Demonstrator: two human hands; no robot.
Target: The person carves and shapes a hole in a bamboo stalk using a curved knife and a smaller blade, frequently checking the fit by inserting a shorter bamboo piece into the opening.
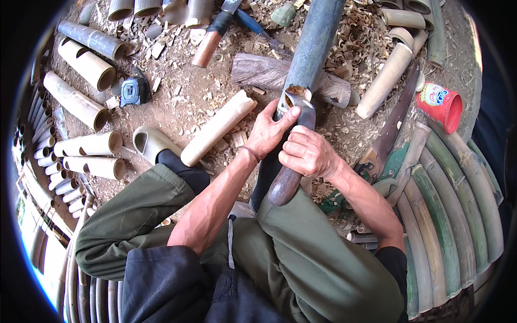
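Note:
A long grey-green bamboo tube (315, 46) slopes from the top edge down toward my lap, its near end cut open. My left hand (267, 129) is closed around that near end, its thumb lying by the blade of a knife. The knife has a dark, curved blade (307, 114) set against the cut bamboo and a thick brown wooden handle (285, 187). Wrapped around the handle's upper part is my right hand (307, 153), knuckles up. Under the tube a rough log (258, 71) lies crosswise. My left fingertips are partly hidden.
A pale peeled bamboo piece (219, 128) lies left of my hands. Farther off are a tape measure (134, 90), a wooden-handled tool (207, 48), a long dark blade (396, 116) and a red can (440, 106). Cut bamboo tubes (89, 64) and shavings surround me; bamboo slats (439, 215) stand right.

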